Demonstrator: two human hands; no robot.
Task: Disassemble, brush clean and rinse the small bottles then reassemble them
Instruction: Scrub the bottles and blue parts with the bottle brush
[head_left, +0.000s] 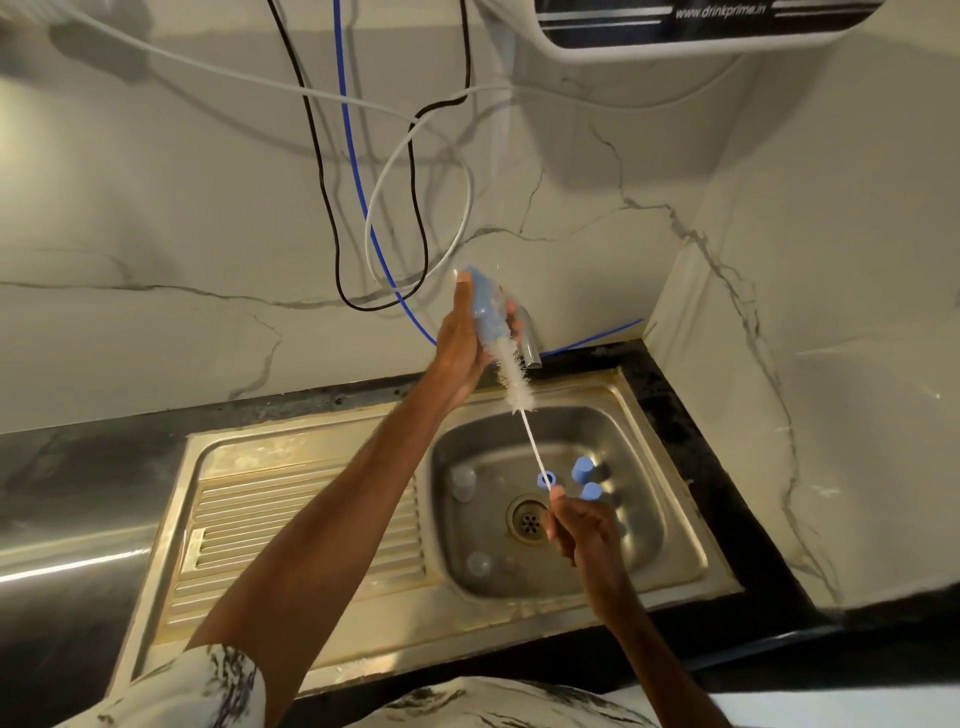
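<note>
1. On the black counter: steel sink (291, 447), ribbed drainboard and one basin. Loose bottle parts lie in the basin, so taking apart looks done. Brushing is in hand on one bottle. Rinsing and refitting judged outstanding
2. Wall unit (701, 31), upper right, partly out of view. Its dark band carries the only readable writing, "www.drinkprime.in". No label can be made out on the bottle, brush or caps
3. Left hand (457, 343), raised in front of the tap (531, 345), fingers wrapped round the bottle
4. Right hand (584, 530), over the basin beside the drain, fingertips pinching the near end of the brush wire
5. Bottle (484, 312), small, pale blue, cap off, held tilted with its mouth downward above the back edge of the basin
6. Brush (517, 387), white bristles on a thin white wire. Tip inside the bottle mouth, most bristles showing outside it
7. Blue caps (583, 467), two, in the basin just right of the drain
8. Clear pieces (462, 482), two, on the left side of the basin, too blurred to identify
9. Blue ring (544, 481), one, in the basin beside the caps
</note>
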